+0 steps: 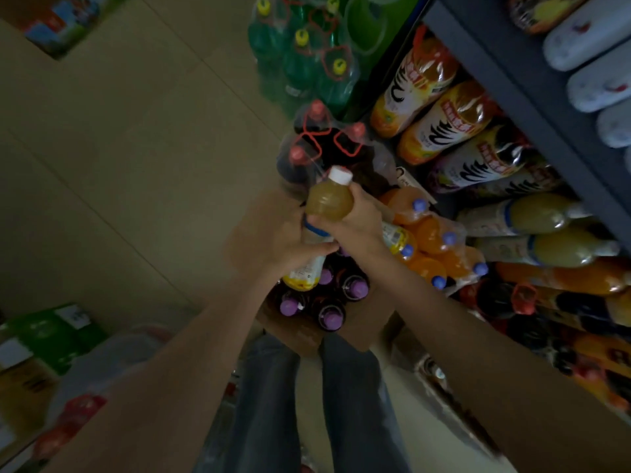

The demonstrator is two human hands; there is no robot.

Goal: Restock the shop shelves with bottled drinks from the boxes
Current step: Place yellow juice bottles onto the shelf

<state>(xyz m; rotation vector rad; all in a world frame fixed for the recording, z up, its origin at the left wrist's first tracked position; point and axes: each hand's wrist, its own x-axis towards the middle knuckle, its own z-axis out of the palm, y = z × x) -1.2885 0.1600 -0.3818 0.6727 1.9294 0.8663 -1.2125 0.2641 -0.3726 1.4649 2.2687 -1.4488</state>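
I see both hands on 1 clear plastic bottle [322,213] of cloudy yellow juice with a white ribbed cap. My right hand [355,223] has its fingers [362,199] wrapped round the rounded shoulder; my left hand [283,240] grips the labelled body lower down. Just below the fingers sits an open brown cardboard box [307,332] of dark bottles with round purple caps [331,319]. To the right of the fingers, glossy bottles lie on the dark shelf [512,80].

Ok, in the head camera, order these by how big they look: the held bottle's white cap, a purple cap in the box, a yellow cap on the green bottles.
1. White cap, though nearest the camera.
2. Purple cap.
3. Yellow cap, farthest.
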